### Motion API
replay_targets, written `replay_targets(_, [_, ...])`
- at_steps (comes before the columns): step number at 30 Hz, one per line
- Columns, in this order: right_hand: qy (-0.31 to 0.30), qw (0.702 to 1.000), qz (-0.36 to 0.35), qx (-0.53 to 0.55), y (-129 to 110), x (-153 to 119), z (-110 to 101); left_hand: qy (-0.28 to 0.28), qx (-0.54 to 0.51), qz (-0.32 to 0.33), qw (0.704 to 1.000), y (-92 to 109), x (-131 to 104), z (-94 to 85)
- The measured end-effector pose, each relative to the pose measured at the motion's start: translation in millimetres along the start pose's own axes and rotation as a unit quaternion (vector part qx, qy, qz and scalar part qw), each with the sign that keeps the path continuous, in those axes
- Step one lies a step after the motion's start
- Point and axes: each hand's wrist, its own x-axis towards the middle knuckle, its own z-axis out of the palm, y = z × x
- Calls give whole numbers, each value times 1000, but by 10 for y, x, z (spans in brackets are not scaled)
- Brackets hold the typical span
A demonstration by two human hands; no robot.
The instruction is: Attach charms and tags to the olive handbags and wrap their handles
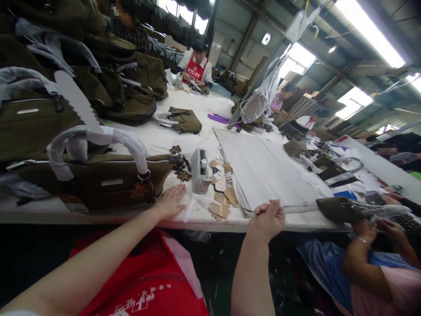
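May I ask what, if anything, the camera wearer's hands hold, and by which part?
The left hand lies open on the white tabletop, holding nothing; whether the closed right hand holds anything cannot be told.

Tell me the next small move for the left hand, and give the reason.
Probably slide the left hand against the end of the olive bag to steady it. It lies palm down on the white table right beside that end, while the right hand is curled by the white sheets, farther off.
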Motion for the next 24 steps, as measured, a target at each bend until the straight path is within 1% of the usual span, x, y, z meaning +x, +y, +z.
replay_targets(1, [-45,998,-4,-40,-41,-42,4,3,2,0,1000,37,-20,-48])
replay_targets(2, [-121,988,3,-91,-69,-126,20,12,3,2,1000,100,-60,-112])
replay_targets(3, [-215,966,11,-145,-87,-246,49,31,-4,3,1000,184,-119,-193])
replay_targets(4, [-318,928,10,-194,-98,-392,87,50,-14,3,999,282,-195,-287])
replay_targets(5, [-414,880,-5,-232,-106,-553,134,84,-43,4,996,385,-282,-390])
replay_targets(6, [-494,830,-32,-258,-114,-716,186,110,-81,-4,991,483,-374,-497])
replay_targets(7, [-557,782,-67,-272,-126,-871,241,109,-116,-17,987,565,-466,-601])
replay_targets(8, [-606,740,-97,-277,-141,-1010,297,103,-133,-32,985,627,-553,-698])
replay_targets(9, [-642,704,-115,-281,-160,-1127,352,95,-137,-45,985,663,-632,-784])
replay_targets(11, [-695,646,-122,-291,-201,-1289,459,88,-108,-54,989,664,-768,-915])
replay_targets(13, [-722,604,-125,-313,-241,-1375,562,93,-74,-43,992,601,-882,-1001])
replay_targets(16, [-745,558,-162,-329,-290,-1439,703,106,-60,-35,992,490,-1027,-1079])
replay_targets(19, [-766,522,-200,-317,-350,-1497,822,133,-46,-32,990,431,-1125,-1110])
replay_targets(21, [-767,512,-209,-325,-405,-1527,895,165,-24,-22,986,412,-1154,-1108])
replay_targets(22, [-764,516,-207,-328,-434,-1533,931,187,-13,-24,982,401,-1160,-1105])
replay_targets(23, [-758,529,-201,-324,-459,-1531,967,209,-4,-34,977,387,-1161,-1104])
replay_targets(24, [-751,549,-194,-313,-478,-1521,1003,227,0,-48,973,368,-1160,-1107])
